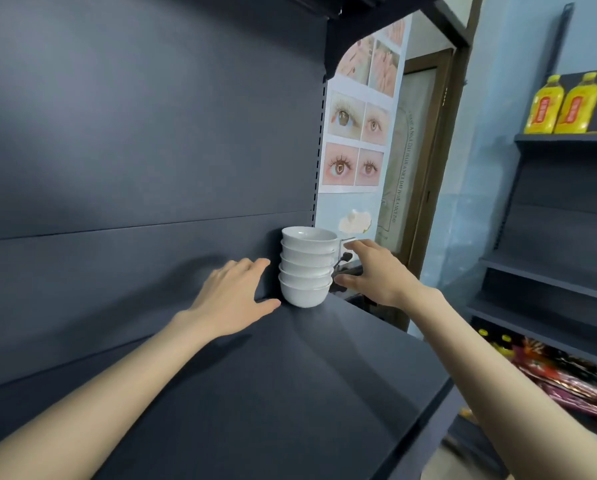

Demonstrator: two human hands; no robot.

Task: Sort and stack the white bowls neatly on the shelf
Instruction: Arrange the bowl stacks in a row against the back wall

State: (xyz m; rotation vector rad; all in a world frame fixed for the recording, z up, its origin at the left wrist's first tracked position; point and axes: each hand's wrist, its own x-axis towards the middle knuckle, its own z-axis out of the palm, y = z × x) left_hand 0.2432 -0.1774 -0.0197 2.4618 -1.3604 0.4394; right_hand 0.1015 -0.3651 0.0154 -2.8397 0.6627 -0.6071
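Observation:
A stack of several white bowls stands upright on the dark grey shelf, at its far right corner against the back panel. My left hand lies just left of the stack with fingers spread and relaxed, the thumb near the bottom bowl but apart from it. My right hand hovers just right of the stack, fingers loosely spread, a small gap between fingertips and bowls. Neither hand holds anything.
The shelf's right edge drops off close to the stack. A poster of eye photos hangs on the wall behind. Another shelf unit at right carries yellow oil bottles and packets lower down.

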